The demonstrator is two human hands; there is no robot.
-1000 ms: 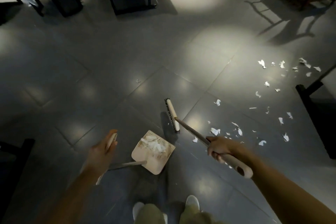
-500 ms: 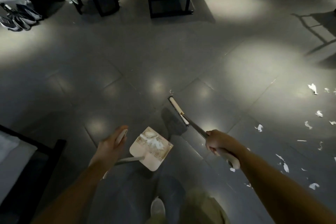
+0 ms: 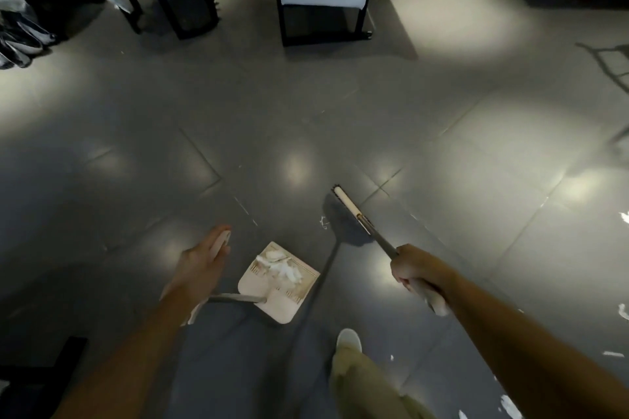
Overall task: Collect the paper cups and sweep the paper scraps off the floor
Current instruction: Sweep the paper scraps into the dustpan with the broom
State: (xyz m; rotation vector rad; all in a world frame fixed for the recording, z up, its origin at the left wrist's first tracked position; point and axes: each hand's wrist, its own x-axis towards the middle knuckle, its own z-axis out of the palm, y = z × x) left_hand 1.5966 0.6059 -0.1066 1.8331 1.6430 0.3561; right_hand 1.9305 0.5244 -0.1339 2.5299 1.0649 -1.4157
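- Left hand [image 3: 200, 270] grasps the dustpan handle [image 3: 218, 247]; dustpan [image 3: 277, 286] hangs low over the grey floor [image 3: 306, 119] with white paper scraps [image 3: 284, 267] piled in it.
- Right hand [image 3: 413, 267] grasps the broom handle [image 3: 427, 296]; broom head [image 3: 350, 209] sits ahead of the dustpan.
- Loose scraps [image 3: 509, 406] lie on the floor at the right edge.
- One shoe [image 3: 348, 340] below.

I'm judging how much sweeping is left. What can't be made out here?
Head view: paper scraps on the right are cut off by the frame edge; total uncountable.
Paper cups: none in frame, so collected or not is unknowable.
Broom bristles: hidden under its own head and shadow.
Left hand: grip on the dustpan handle hidden behind the hand's back.
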